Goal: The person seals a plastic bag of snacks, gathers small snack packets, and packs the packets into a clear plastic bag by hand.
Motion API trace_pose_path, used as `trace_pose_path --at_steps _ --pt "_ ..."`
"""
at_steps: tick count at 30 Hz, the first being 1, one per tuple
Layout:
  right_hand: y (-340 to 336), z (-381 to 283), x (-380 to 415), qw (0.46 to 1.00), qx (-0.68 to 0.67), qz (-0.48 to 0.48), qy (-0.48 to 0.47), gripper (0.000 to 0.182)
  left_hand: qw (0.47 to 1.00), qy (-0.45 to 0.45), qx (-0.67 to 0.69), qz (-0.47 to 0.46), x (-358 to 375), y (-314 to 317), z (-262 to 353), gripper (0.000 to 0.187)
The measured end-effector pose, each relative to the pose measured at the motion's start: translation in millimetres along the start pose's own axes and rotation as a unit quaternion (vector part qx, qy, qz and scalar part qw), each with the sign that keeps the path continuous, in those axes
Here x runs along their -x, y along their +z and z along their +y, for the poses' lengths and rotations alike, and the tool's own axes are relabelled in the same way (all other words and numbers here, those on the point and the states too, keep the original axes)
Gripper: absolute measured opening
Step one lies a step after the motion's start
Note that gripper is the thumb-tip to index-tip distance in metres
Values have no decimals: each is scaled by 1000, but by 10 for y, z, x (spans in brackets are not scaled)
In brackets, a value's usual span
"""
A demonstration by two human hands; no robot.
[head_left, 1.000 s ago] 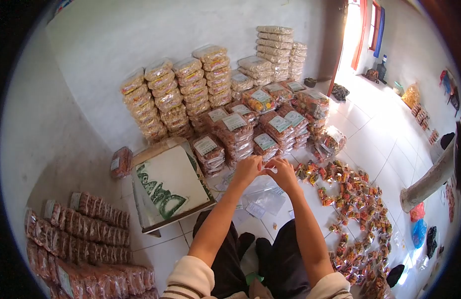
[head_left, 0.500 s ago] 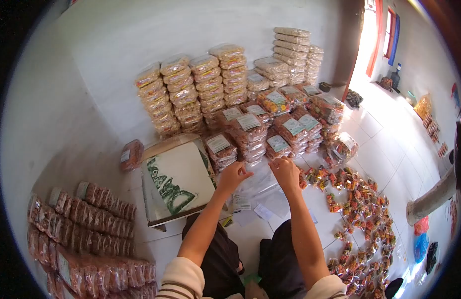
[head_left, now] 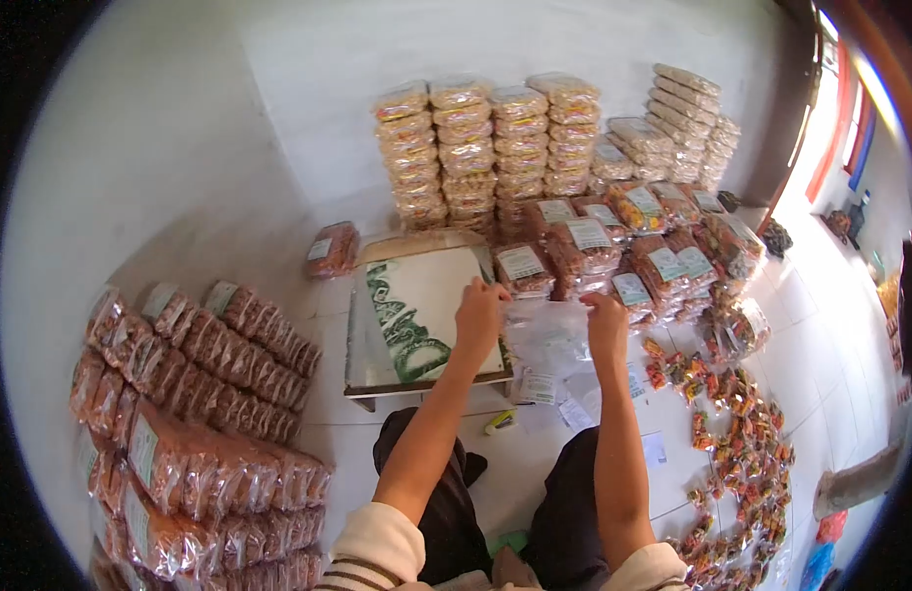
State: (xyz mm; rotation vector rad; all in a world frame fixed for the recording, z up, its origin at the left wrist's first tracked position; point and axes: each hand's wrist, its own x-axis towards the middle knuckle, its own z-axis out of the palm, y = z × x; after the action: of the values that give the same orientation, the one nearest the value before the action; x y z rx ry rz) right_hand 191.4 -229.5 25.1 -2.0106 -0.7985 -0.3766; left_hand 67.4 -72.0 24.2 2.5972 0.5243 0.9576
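Observation:
A clear plastic bag [head_left: 548,333] spreads between my two hands, above the floor in front of my knees. My left hand [head_left: 479,317], fingers pinched, is at the bag's left upper edge, over the right side of a low box-like stand with a white and green printed top [head_left: 441,295]. On the other side, my right hand [head_left: 607,330] pinches the right upper edge, close to the stacked labelled packs [head_left: 584,251]. Printed paper labels [head_left: 540,386] lie on the floor below the bag. The exact grip of the fingertips is partly hidden.
Tall stacks of pale snack packs [head_left: 466,148] stand against the wall. Rows of reddish-brown packs [head_left: 214,443] fill the left side. Many small colourful packets [head_left: 742,463] spread over the right floor. A yellow-green tube [head_left: 500,422] lies near my knees.
The camera view has turned left, so the scene sits further right. The clear bag now shows more plainly, raised and spread between my hands.

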Motion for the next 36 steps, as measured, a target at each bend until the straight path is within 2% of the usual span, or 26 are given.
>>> trace_pose_path --at_steps 2,3,4,5,6,7,8,9,10,12,16,18,19,21,22,24,28,30,32,34,36 --pt "62 15 4 998 12 -55 13 23 994 -103 -35 23 62 -221 -78 14" --pt "149 44 6 998 9 -59 9 23 987 -157 -7 -37 89 -278 -131 16" --pt "272 70 8 995 -8 -89 44 24 986 -162 -11 -32 102 -279 -240 16" --pt "400 95 33 989 -25 -122 79 24 959 -241 108 -104 116 -282 -362 20" --pt "500 44 23 988 -28 -130 73 24 907 -314 225 -169 132 -276 -505 24" --pt "609 -47 -16 990 -82 -97 64 24 906 -322 222 -162 136 -289 -634 24" --pt "717 -143 -34 987 -138 -63 58 25 971 -158 174 -51 135 -307 -760 27" --pt "677 -326 -46 991 -113 -34 -67 29 991 17 116 60 131 -343 -855 30" --pt "623 -535 -41 990 -118 -37 -70 29 992 14 111 63 131 -481 -821 30" --pt "560 -921 -30 965 -165 74 -192 35 957 50 207 195 108 -880 -600 36" --pt "625 -1070 116 938 -203 76 -270 38 948 91 138 271 279 -1028 -713 42" --pt "767 -980 198 946 -153 -43 -283 38 975 78 54 203 401 -953 -930 47" --pt "942 -839 237 950 -149 -92 -258 37 975 74 57 203 478 -853 -1107 47" --pt "1232 -642 306 946 -114 -129 -274 38 997 54 28 44 640 -608 -1493 51" --pt "1364 -583 325 940 -82 -159 -291 39 997 49 27 44 700 -566 -1584 51" --pt "1598 -471 402 937 -55 -205 -277 38 996 -23 65 -57 870 -481 -1755 54" --pt "1964 -294 602 919 36 -323 -223 39 990 -77 22 -115 1129 -207 -2067 53" --pt "2189 -108 754 914 58 -321 -241 41 938 -7 -173 -300 1255 -111 -2141 49" --pt "2388 78 881 910 79 -316 -258 43 937 -36 -168 -304 1374 12 -2204 46" --pt "2484 164 928 905 89 -366 -199 48 935 -61 -163 -309 1363 63 -2236 44" --pt "2542 235 930 899 114 -362 -219 50 929 -158 -146 -302 1327 134 -2255 49"
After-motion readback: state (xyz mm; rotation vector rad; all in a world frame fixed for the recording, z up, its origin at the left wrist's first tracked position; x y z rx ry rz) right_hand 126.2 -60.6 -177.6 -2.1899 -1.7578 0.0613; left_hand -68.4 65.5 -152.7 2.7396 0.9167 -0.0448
